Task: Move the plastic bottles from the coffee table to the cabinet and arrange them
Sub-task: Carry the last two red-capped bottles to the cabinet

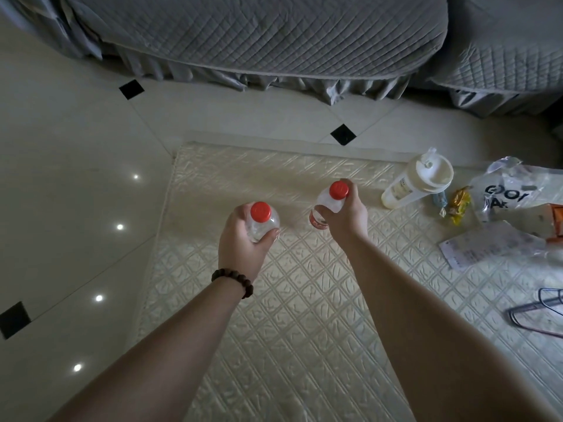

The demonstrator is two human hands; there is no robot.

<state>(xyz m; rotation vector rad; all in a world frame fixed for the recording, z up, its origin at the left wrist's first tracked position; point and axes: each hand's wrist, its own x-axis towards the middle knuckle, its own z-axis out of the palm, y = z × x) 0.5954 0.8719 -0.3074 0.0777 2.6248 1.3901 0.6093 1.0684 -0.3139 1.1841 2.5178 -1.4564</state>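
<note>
Two clear plastic bottles with red caps are upright over the coffee table [304,300], which wears a cream embossed cover. My left hand [240,242] wraps around the left bottle [262,222] from its left side. My right hand [347,214] grips the right bottle [330,202] from the right, just below its cap. I cannot tell whether the bottles rest on the table or hang just above it. The cabinet is out of view.
A white lidded drinking bottle [417,181] stands at the table's back right. Beside it lie snack packets [457,205], a clear plastic bag [511,190], papers [487,248] and a wire hanger [542,312]. A grey-covered sofa [259,35] lies beyond the tiled floor [76,178].
</note>
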